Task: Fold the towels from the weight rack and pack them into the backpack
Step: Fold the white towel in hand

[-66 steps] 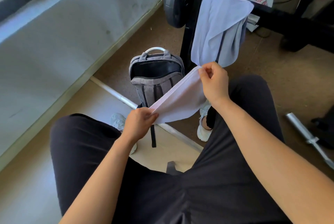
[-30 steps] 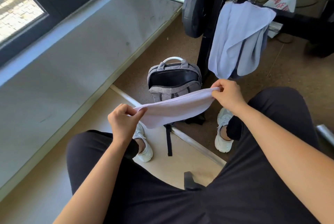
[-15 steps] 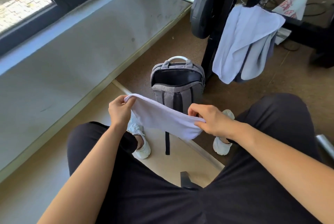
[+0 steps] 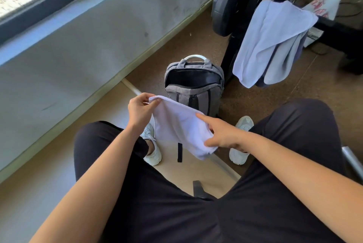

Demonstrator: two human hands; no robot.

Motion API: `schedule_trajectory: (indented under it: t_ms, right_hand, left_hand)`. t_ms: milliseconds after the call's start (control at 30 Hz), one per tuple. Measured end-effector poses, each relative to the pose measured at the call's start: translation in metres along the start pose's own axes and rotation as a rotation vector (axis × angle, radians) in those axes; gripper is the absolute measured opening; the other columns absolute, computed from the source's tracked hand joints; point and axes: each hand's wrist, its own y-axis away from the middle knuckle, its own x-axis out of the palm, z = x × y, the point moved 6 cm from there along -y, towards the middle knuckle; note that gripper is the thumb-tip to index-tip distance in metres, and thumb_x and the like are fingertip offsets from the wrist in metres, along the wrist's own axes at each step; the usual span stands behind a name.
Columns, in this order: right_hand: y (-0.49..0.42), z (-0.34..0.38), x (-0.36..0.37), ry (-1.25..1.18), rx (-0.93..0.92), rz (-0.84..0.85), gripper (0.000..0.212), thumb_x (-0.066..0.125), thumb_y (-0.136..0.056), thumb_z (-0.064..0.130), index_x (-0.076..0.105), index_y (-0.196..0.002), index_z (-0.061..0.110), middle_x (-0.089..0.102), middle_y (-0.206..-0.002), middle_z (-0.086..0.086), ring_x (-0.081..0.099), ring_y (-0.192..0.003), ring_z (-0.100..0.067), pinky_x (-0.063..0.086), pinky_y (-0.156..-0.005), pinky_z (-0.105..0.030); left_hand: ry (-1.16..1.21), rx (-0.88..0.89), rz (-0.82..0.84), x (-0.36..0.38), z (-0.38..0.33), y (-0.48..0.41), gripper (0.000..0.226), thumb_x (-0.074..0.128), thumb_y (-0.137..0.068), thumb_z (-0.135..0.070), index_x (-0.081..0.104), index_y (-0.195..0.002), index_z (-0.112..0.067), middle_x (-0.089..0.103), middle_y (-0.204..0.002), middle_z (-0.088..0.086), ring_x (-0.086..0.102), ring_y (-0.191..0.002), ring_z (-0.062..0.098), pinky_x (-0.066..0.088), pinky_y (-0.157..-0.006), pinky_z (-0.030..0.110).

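Observation:
A small white towel (image 4: 177,125), partly folded, hangs between my knees in front of the backpack. My left hand (image 4: 140,112) pinches its upper left corner. My right hand (image 4: 222,134) grips its lower right edge with the thumb, forefinger stretched out over the cloth. The grey backpack (image 4: 194,87) stands upright on the floor with its top unzipped and a dark inside showing. Another pale blue-white towel (image 4: 269,40) hangs draped over the black weight rack (image 4: 233,54) at the upper right.
A black weight plate (image 4: 225,5) on a steel bar sits on the rack by the grey wall (image 4: 78,46). My black-trousered legs and white shoes flank the backpack. A metal floor strip (image 4: 225,164) runs diagonally; another steel bar (image 4: 353,160) lies at the right edge.
My right hand has swung down and towards me with its end of the towel, so the stretched cloth now hangs slanting. My left hand stayed up, and the view shifted slightly.

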Motion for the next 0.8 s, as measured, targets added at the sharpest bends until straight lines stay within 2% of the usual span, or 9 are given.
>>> schedule_trajectory:
  t_ms: [100,167,300,400,467,567,633,733,800]
  right_hand:
    - [-0.003,-0.006,-0.002,-0.396,0.079,0.001,0.103,0.069,-0.088,-0.003,0.005,-0.16,0.033,0.045,-0.134,-0.017,0.061,-0.091,-0.03,0.055,-0.062,-0.026]
    - [-0.009,-0.008,0.0,-0.578,0.107,-0.003,0.104,0.072,-0.088,-0.002,0.004,-0.161,0.028,0.039,-0.148,-0.02,0.059,-0.093,-0.025,0.056,-0.062,-0.025]
    - [-0.021,-0.014,0.0,-0.83,0.147,-0.077,0.095,0.076,-0.083,-0.002,0.021,-0.158,0.015,0.038,-0.152,-0.024,0.06,-0.117,-0.041,0.062,-0.07,-0.036]
    - [-0.019,-0.008,-0.003,-0.908,0.143,-0.108,0.068,0.068,-0.089,-0.008,0.035,-0.146,0.008,0.052,-0.137,-0.025,0.067,-0.11,-0.039,0.061,-0.07,-0.034]
    - [-0.016,-0.004,-0.007,-0.94,0.148,-0.115,0.062,0.063,-0.091,-0.009,0.037,-0.144,0.009,0.056,-0.133,-0.023,0.071,-0.102,-0.034,0.061,-0.069,-0.031]
    - [-0.012,-0.002,-0.011,-1.01,0.154,-0.13,0.054,0.058,-0.094,-0.008,0.039,-0.143,0.007,0.058,-0.131,-0.022,0.072,-0.101,-0.03,0.06,-0.069,-0.029]
    - [-0.01,0.002,-0.014,-1.064,0.131,-0.114,0.049,0.054,-0.096,-0.008,0.04,-0.141,0.002,0.058,-0.131,-0.026,0.073,-0.102,-0.032,0.061,-0.07,-0.031]
    - [-0.003,0.012,-0.014,-1.125,0.073,-0.006,0.043,0.04,-0.092,-0.012,0.046,-0.134,-0.008,0.06,-0.131,-0.03,0.068,-0.112,-0.037,0.06,-0.09,-0.043]
    - [0.0,0.015,-0.016,-1.106,0.061,0.021,0.043,0.034,-0.089,-0.014,0.051,-0.128,-0.006,0.06,-0.132,-0.027,0.066,-0.117,-0.037,0.055,-0.099,-0.045]
  left_hand:
    - [0.021,0.039,0.073,0.008,-0.005,0.005,0.015,0.083,-0.082,-0.018,0.071,-0.077,-0.025,0.065,-0.073,0.0,0.053,-0.063,0.012,0.045,-0.063,0.028]
    - [0.026,0.055,0.145,0.018,-0.012,0.014,0.014,0.084,-0.082,-0.018,0.071,-0.078,-0.022,0.066,-0.072,0.001,0.054,-0.064,0.014,0.045,-0.063,0.03]
    - [0.039,0.11,0.292,0.046,-0.032,0.041,0.012,0.08,-0.087,-0.011,0.071,-0.08,-0.013,0.065,-0.067,-0.007,0.054,-0.061,0.004,0.043,-0.058,0.018]
    - [0.051,0.142,0.359,0.068,-0.041,0.057,0.013,0.077,-0.091,-0.014,0.069,-0.082,-0.01,0.065,-0.069,-0.007,0.054,-0.06,0.002,0.043,-0.057,0.019]
    - [0.038,0.168,0.394,0.081,-0.046,0.063,0.013,0.075,-0.093,-0.015,0.068,-0.083,-0.011,0.066,-0.071,-0.008,0.056,-0.063,0.0,0.044,-0.06,0.018]
    - [0.028,0.197,0.486,0.096,-0.048,0.071,0.007,0.072,-0.095,-0.02,0.072,-0.091,-0.014,0.075,-0.086,-0.001,0.069,-0.08,0.011,0.055,-0.073,0.03]
    - [0.021,0.207,0.541,0.1,-0.052,0.076,0.009,0.069,-0.098,-0.021,0.076,-0.1,-0.016,0.077,-0.097,-0.002,0.073,-0.092,0.014,0.058,-0.085,0.03]
    - [0.036,0.175,0.58,0.1,-0.055,0.077,0.017,0.072,-0.096,-0.024,0.078,-0.109,-0.014,0.078,-0.105,-0.002,0.074,-0.1,0.014,0.058,-0.092,0.03]
    - [0.01,0.19,0.578,0.098,-0.056,0.077,0.028,0.082,-0.087,-0.029,0.077,-0.111,-0.015,0.076,-0.11,-0.004,0.072,-0.104,0.012,0.058,-0.096,0.03]
